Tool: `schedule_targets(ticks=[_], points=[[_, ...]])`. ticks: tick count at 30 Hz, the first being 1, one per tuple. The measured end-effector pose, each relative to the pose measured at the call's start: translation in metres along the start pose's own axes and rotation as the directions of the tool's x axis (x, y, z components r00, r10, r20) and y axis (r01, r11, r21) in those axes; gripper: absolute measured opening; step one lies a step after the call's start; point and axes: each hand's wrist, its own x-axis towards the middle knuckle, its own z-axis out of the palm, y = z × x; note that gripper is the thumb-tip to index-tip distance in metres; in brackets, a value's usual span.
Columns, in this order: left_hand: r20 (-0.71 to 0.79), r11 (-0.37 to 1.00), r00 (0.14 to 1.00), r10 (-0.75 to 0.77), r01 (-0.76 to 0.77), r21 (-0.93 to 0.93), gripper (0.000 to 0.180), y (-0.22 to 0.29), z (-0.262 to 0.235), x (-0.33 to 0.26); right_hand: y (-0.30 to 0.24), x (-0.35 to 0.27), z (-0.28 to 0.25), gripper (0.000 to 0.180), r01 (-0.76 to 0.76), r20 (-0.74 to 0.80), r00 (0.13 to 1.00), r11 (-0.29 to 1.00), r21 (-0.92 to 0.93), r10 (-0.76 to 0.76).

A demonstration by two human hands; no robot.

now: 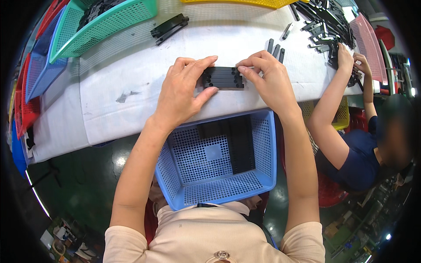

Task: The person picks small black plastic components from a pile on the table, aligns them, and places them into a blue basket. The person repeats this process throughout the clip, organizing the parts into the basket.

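Observation:
On the white-covered table in front of me lies a row of black plastic bars [222, 78], side by side with small round ends. My left hand [180, 90] closes around its left end, thumb below and fingers above. At the upper right corner, my right hand [271, 81] pinches the same row between thumb and fingers. Just beyond my right hand are several loose black bars [276, 48]. Below the table edge, a blue basket [263, 186] sits over my lap, with black bars [242, 147] packed flat along its far and right sides.
A green basket [103, 27] of black parts stands at the far left, beside blue and red ones. A small bundle of black bars [169, 29] lies further back. At right, a co-worker's hands [348, 59] reach into a black bar pile [326, 22] near a pink basket [369, 48].

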Motion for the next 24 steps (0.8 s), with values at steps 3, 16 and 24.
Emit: schedule_targets(ticks=[3,16,24], points=[[0.026,0.999,0.998,-0.053,0.053,0.007,0.065,-0.001,-0.004,-0.003,0.013,0.004,-0.01,0.015,0.044,-0.219,0.975,0.998,0.042,-0.034],[0.003,1.0,1.0,0.008,-0.008,0.017,0.063,0.004,-0.004,0.001,0.088,0.085,-0.052,0.032,-0.309,-0.34,0.916,0.916,-0.258,0.213],[-0.006,1.0,1.0,0.013,-0.012,0.024,0.061,0.003,-0.005,0.0,0.022,0.068,-0.003,0.018,0.097,0.016,0.995,0.991,-0.088,-0.096]])
